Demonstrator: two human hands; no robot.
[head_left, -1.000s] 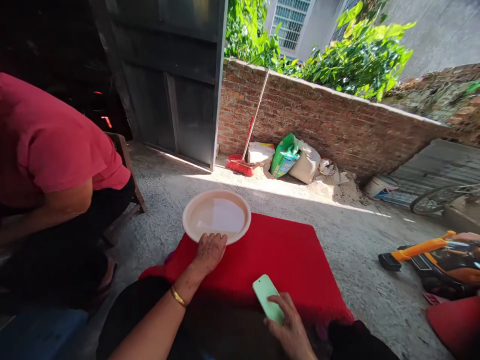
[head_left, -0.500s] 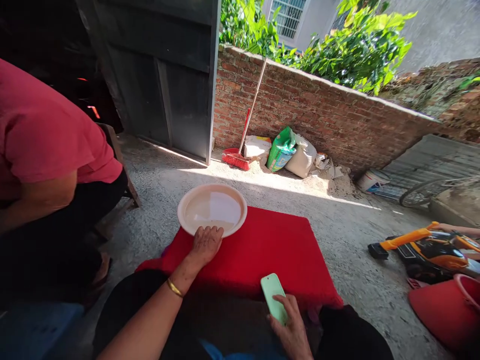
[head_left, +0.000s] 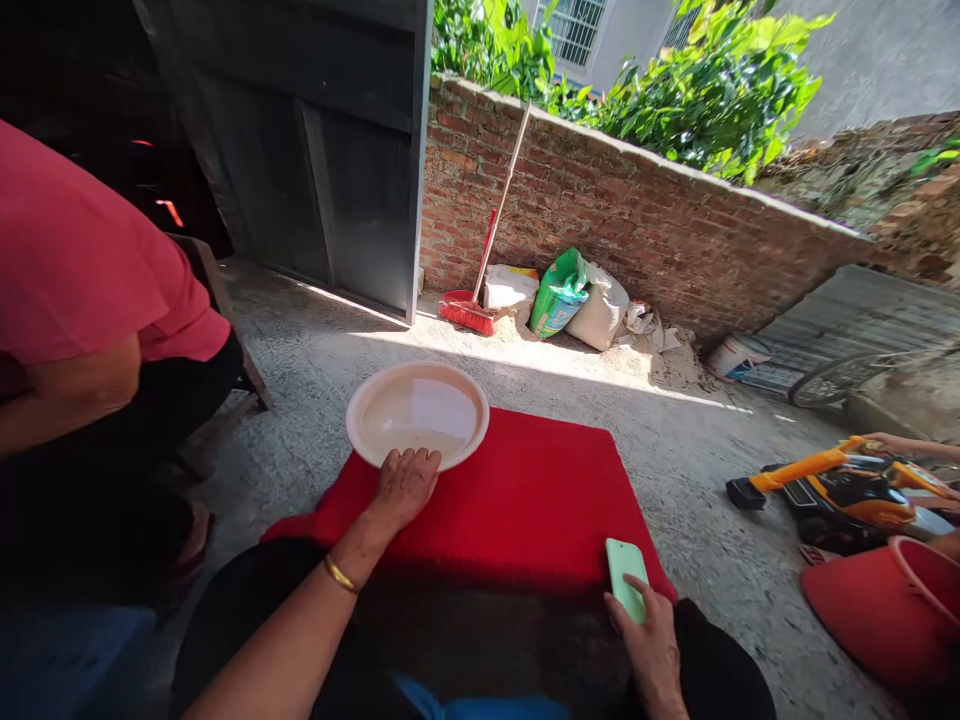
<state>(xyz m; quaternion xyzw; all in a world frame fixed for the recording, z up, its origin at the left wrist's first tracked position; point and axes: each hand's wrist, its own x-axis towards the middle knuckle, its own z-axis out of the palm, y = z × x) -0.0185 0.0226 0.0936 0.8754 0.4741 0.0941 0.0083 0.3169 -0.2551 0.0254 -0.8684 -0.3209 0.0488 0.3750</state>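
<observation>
A round, pale basin [head_left: 360, 440] with clear water in it stands at the far left corner of a low table covered by a red cloth [head_left: 540, 490]. My left hand [head_left: 409, 487] is closed over the basin's near rim, knuckles up; a gold bangle [head_left: 341, 574] circles that wrist. In my right hand [head_left: 651, 632] is a slim, pale green phone [head_left: 625, 570], pinched between thumb and fingers. It lies over the cloth's near right corner, its upper end pointing away from me. I cannot tell whether it touches the cloth.
On the left a person in a pink shirt [head_left: 97, 260] sits on a wooden chair. To the right are a red bucket [head_left: 862, 610] and an orange-black toy vehicle [head_left: 840, 490], with another person's hand on it. A broom [head_left: 469, 312] and sacks [head_left: 559, 295] stand by the brick wall.
My right hand has moved right with the phone, from the cloth's near edge to its right corner. My left hand stays on the basin rim. The whole view has shifted slightly.
</observation>
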